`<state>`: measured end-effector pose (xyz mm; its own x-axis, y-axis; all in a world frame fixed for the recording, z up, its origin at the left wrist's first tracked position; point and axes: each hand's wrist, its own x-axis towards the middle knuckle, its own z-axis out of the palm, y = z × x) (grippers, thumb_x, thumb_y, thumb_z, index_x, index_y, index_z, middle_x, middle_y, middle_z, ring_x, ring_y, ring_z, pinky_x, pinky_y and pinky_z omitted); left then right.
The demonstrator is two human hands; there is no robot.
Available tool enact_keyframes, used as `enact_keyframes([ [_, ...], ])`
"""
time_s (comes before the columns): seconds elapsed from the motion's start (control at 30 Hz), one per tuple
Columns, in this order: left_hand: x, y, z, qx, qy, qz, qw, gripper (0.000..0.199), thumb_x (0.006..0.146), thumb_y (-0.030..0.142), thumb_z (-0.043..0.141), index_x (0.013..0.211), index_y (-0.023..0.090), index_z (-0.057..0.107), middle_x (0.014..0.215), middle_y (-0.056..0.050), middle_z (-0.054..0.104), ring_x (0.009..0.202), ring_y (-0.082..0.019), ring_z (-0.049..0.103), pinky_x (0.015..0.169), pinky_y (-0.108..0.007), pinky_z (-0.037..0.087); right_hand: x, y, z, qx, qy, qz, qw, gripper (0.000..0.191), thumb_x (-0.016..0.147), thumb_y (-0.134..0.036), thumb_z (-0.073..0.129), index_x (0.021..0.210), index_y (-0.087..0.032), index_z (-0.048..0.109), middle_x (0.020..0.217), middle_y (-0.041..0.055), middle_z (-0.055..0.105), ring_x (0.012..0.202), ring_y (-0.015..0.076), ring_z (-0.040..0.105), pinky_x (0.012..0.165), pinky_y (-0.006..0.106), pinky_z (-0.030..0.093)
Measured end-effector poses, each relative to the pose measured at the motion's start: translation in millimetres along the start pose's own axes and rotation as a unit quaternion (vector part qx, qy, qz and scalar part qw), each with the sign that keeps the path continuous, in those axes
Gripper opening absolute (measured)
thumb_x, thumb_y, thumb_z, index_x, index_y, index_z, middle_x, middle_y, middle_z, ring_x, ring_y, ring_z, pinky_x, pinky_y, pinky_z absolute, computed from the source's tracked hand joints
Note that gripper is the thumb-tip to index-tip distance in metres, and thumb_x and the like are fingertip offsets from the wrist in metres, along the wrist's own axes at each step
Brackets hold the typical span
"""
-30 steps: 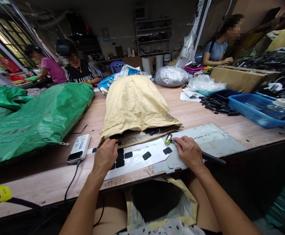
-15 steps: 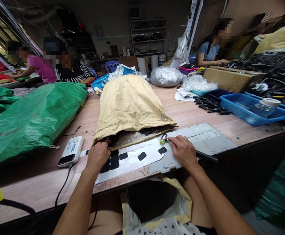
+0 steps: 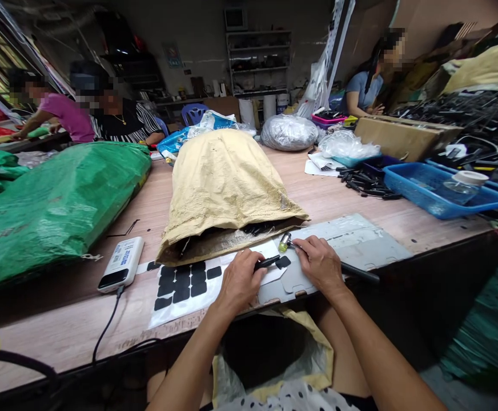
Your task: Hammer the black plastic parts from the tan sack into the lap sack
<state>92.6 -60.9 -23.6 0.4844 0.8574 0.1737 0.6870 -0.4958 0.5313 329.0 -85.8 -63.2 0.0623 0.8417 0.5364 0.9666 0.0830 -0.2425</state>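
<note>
My left hand (image 3: 241, 278) is closed on a slim black plastic piece (image 3: 268, 262), above a white sheet (image 3: 227, 290) that carries several black rounded-square stickers (image 3: 181, 285). Wrapped round a small hammer (image 3: 285, 241) is my right hand (image 3: 321, 264); the metal head has a yellow-green tip, and the black handle sticks out behind the wrist. One more black sticker (image 3: 282, 262) lies near the hammer head. Just beyond both hands, the mouth of a cream sack (image 3: 227, 182) gapes towards me, dark pieces inside. A grey board (image 3: 360, 242) lies under my right hand.
A white power bank (image 3: 123, 264) with a cable lies left, beside a green sack (image 3: 60, 200). On the right are a blue tray (image 3: 440, 205) holding a jar, loose black pieces (image 3: 366, 184) and a cardboard box (image 3: 403, 137). An open bag (image 3: 324, 365) sits at my lap. Several people sit beyond.
My left hand has come out of the sack's mouth and moved right, now holding a slim black plastic piece close to the hammer head. My right hand stays nearly still on the hammer.
</note>
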Motion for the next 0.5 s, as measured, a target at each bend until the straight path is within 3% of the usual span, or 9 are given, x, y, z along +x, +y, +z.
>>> enact_keyframes([
  [0.17, 4.5, -8.5, 20.4, -0.063, 0.034, 0.004, 0.997, 0.017, 0.087, 0.024, 0.066, 0.104, 0.024, 0.066, 0.096, -0.003, 0.061, 0.094, -0.02, 0.058, 0.083, -0.033, 0.046, 1.3, 1.0, -0.1, 0.005, -0.003, -0.005, 1.0, 0.025, 0.094, -0.023, 0.054, 0.113, -0.025, 0.071, 0.093, 0.0052, 0.064, 0.089, 0.0212, 0.052, 0.081, 0.032, 0.039],
  [0.37, 4.9, -13.6, 21.0, -0.104, 0.039, -0.012, 0.994, 0.014, 0.083, 0.025, 0.07, 0.097, 0.022, 0.068, 0.092, -0.002, 0.06, 0.088, -0.019, 0.057, 0.077, -0.031, 0.045, 4.4, 1.0, -7.5, 0.031, -0.003, -0.006, 0.999, 0.028, 0.096, -0.021, 0.05, 0.117, -0.024, 0.069, 0.093, 0.0056, 0.065, 0.094, 0.0217, 0.057, 0.084, 0.032, 0.044],
  [0.5, 6.1, -14.1, 21.8, -0.096, 0.038, -0.004, 0.995, 0.015, 0.086, 0.028, 0.069, 0.1, 0.023, 0.07, 0.091, -0.002, 0.062, 0.09, -0.019, 0.057, 0.078, -0.031, 0.044, 1.3, -12.5, -25.9, 0.128, 0.029, 0.001, 0.991, 0.031, 0.099, -0.024, 0.047, 0.124, -0.024, 0.066, 0.102, 0.007, 0.068, 0.099, 0.0217, 0.061, 0.089, 0.033, 0.048],
])
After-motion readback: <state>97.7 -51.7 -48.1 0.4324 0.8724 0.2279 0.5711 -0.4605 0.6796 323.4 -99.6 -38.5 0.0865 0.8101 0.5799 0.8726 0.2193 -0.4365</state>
